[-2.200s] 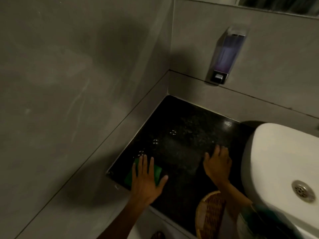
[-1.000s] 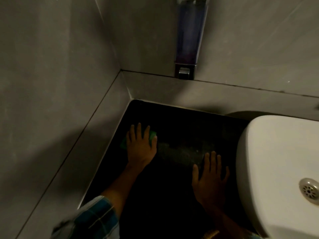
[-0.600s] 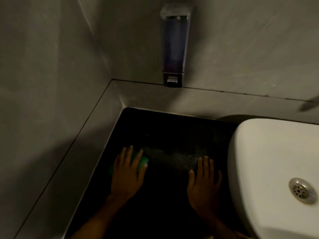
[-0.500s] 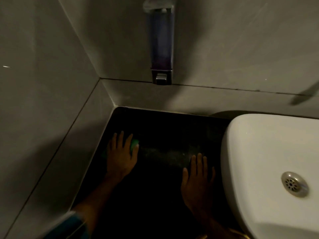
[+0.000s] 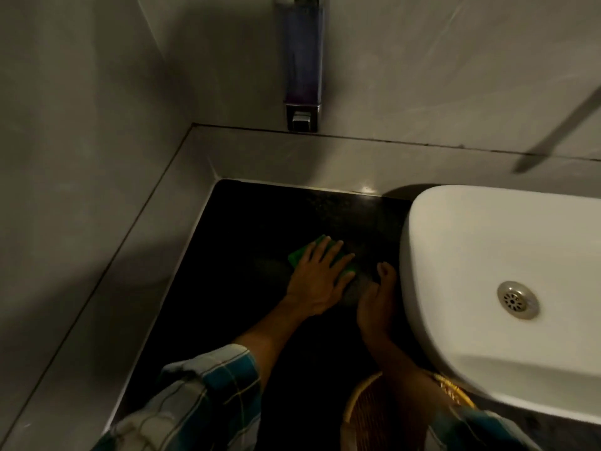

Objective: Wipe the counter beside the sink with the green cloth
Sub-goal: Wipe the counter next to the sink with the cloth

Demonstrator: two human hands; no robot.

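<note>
A black stone counter (image 5: 260, 216) fills the corner to the left of a white sink (image 5: 487, 255). The green cloth (image 5: 300, 253) lies flat on the counter near its middle, with my left hand (image 5: 320, 279) pressed on top of it, fingers spread; green edges show at the fingertips and on the left. My right hand (image 5: 377, 297) rests flat on the counter right beside the sink's rim, close to the left hand, holding nothing.
A soap dispenser (image 5: 302, 66) hangs on the back wall above the counter. Grey tiled walls close the counter at the left and back. A woven basket (image 5: 367, 415) stands at the counter's front edge under my right forearm. The sink drain (image 5: 517, 299) shows at right.
My left hand has slid the green cloth from the counter's left edge rightward to near the right hand. The right hand has stayed beside the sink.
</note>
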